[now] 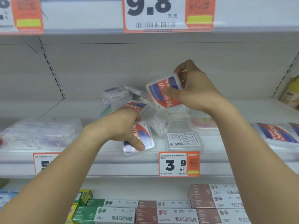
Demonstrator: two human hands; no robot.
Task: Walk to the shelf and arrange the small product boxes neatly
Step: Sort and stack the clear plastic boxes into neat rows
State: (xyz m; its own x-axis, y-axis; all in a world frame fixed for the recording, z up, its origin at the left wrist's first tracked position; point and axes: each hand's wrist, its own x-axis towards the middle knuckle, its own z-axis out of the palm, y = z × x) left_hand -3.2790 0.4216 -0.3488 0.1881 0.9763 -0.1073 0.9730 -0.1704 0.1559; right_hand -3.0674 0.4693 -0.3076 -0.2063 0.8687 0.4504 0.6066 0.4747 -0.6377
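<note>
both hands are at the middle shelf (pixel 97 159), each closed around one small clear plastic box with a red and blue label. the right hand (pixel 196 91) holds its raised box (pixel 163 92) up off the shelf, tilted, with the thumb across the label face and the fingers curled over the far top edge. the left hand (pixel 119 128) grips the low box (pixel 139 139) near the front lip of the shelf, thumb pressed on its front face, fingers wrapped over the top. between and behind the two hands lies a loose pile of boxes (pixel 129 101), tipped at different angles; about five or six can be made out there, though blur and clear plastic make an exact count uncertain. one more box lies flat, back side up, showing a barcode, the barcode box (pixel 183 140), just right of the left hand and apart from it. at the right edge of the same shelf sit two flat boxes with the same red and blue label, the right-edge boxes (pixel 278 135). on the left are blurred clear packs (pixel 40 133), number unclear. three price tags are readable on the shelf edges: the 3.9 tag (pixel 178 164) below the barcode box, a 9.8 tag (pixel 153 13) on the shelf above, and a tag partly hidden by the left forearm. the lower shelf holds green and brown toothpaste cartons (pixel 161 212) in stacked rows.
</note>
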